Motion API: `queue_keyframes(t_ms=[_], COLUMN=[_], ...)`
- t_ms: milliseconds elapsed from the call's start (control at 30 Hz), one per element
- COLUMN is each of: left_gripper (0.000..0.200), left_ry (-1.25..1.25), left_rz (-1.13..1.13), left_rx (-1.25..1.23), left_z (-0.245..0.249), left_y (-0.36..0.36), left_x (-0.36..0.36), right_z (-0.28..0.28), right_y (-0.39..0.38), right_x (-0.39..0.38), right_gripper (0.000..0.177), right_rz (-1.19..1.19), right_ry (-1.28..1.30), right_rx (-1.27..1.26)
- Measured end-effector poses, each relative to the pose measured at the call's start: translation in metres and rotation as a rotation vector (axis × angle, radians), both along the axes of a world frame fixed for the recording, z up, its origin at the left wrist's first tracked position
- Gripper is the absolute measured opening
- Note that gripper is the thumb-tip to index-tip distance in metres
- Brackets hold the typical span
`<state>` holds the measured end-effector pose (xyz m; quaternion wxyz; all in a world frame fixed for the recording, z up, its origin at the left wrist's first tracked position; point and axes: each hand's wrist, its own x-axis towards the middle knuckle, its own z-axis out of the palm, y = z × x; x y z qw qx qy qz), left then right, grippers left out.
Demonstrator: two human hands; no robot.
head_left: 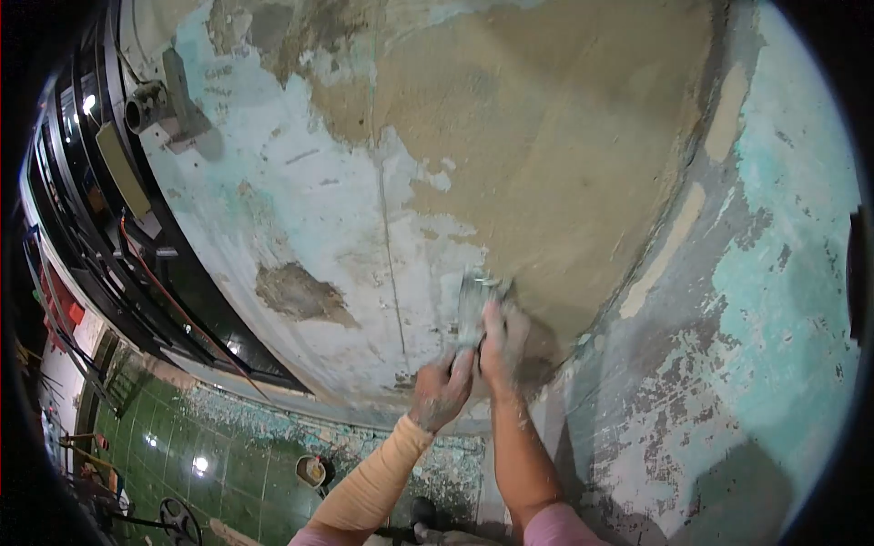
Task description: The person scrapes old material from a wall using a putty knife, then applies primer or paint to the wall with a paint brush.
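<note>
A scraper with a wide flat blade is held against the wall, at the border between pale flaking paint and a tan, rough layer. My right hand is closed on it, its fingers reaching up along the blade. Lower and to the left, my left hand grips the handle end, most of which is hidden by the fingers. Pale dust covers both hands. A tan sleeve covers my left forearm.
At left, a dark-framed window grille borders the wall, with a pipe end sticking out above. Paint flakes litter the green tiled floor, where a small container stands. A turquoise peeling wall meets this one at right.
</note>
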<state>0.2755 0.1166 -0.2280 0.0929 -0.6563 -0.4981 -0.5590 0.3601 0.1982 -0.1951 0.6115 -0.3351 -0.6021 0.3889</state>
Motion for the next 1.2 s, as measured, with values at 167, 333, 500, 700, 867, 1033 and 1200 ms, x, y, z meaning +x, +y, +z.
queue_keyframes(t_ms=[167,333,500,700,867,1033,1200], left_gripper=[0.022,0.028,0.029,0.027,0.035,0.040,0.033], left_ry=[-0.460,-0.614,-0.653,-0.519,-0.727,-0.424,-0.479], left_rz=[-0.211,-0.263,-0.244,-0.199,-0.230,-0.107,-0.133], left_rx=[-0.465,-0.518,-0.595,-0.468,-0.572,-0.409,-0.501], left_z=[0.026,0.008,0.018,0.002,0.007,-0.013,0.027], left_y=[-0.014,-0.009,-0.025,-0.017,-0.010,-0.019,-0.007], left_x=[0.004,0.016,0.017,0.018,0.015,0.018,0.010], right_z=[0.009,0.019,-0.029,-0.008,-0.010,-0.005,0.029], right_y=[0.003,-0.001,0.005,-0.007,0.008,-0.010,-0.009], right_x=[0.002,0.012,0.009,0.009,0.009,0.009,0.006], right_gripper=[0.040,0.040,0.036,0.035,0.036,0.037,0.036], right_rz=[-0.006,-0.033,-0.029,0.075,0.040,0.038,0.051], right_ry=[-0.012,-0.067,-0.088,0.050,-0.019,0.027,0.114], right_rx=[0.004,0.091,0.131,-0.080,0.061,-0.011,-0.043])
